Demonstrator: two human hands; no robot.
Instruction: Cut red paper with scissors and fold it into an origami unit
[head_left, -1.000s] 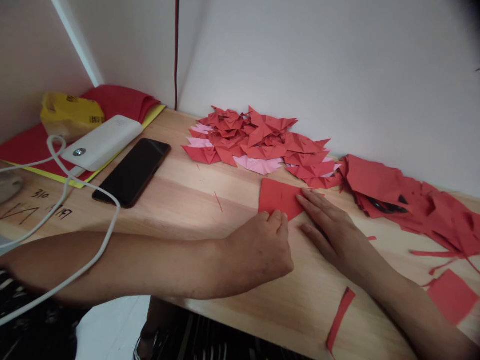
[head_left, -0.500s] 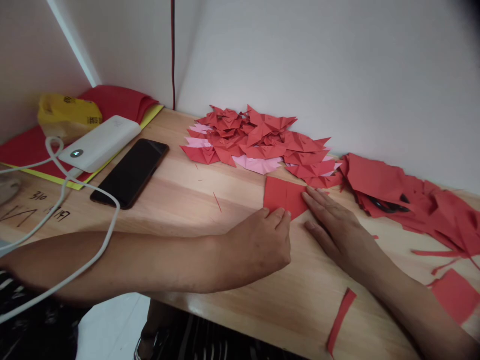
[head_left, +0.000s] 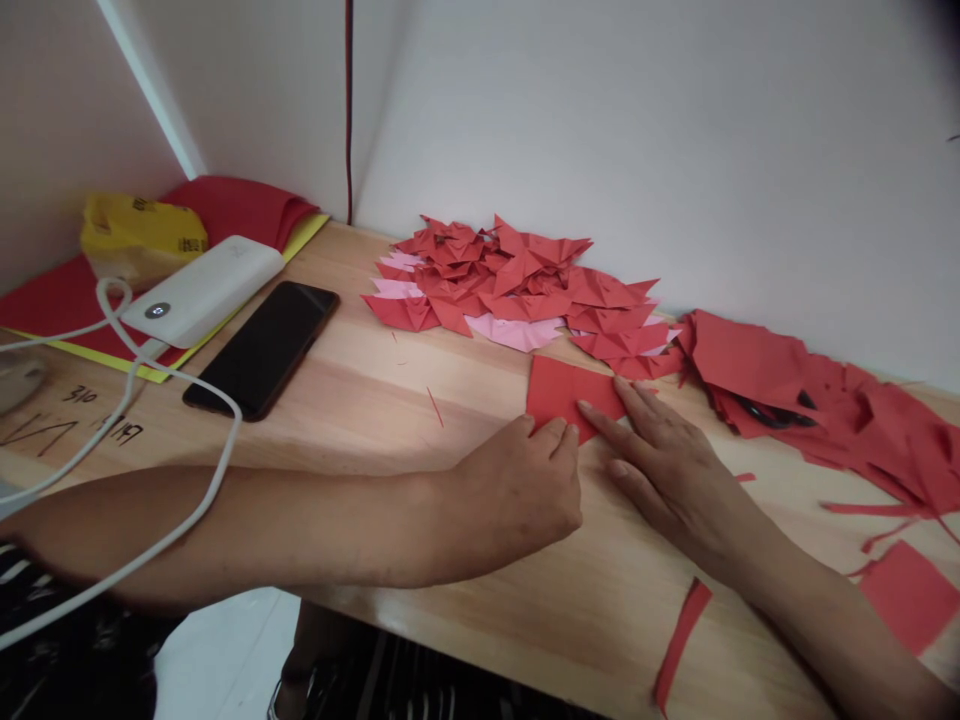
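A small sheet of red paper lies flat on the wooden table, partly under both hands. My left hand has its fingers curled together over the sheet's near edge, gripping or pinning it; the thumb is hidden. On the sheet's right side rests my right hand, open, with its fingers stretched out and spread. Its index fingertip touches the middle of the paper. Just beyond the sheet is a heap of folded red and pink paper pieces.
A pile of red paper with dark scissor-like handles in it lies at right. Red strips and a red square are nearer. At left are a black phone, a white power bank with cable and a yellow bag.
My right hand's fingers have spread, and its index finger has moved left onto the middle of the red paper. My left hand has stayed in place.
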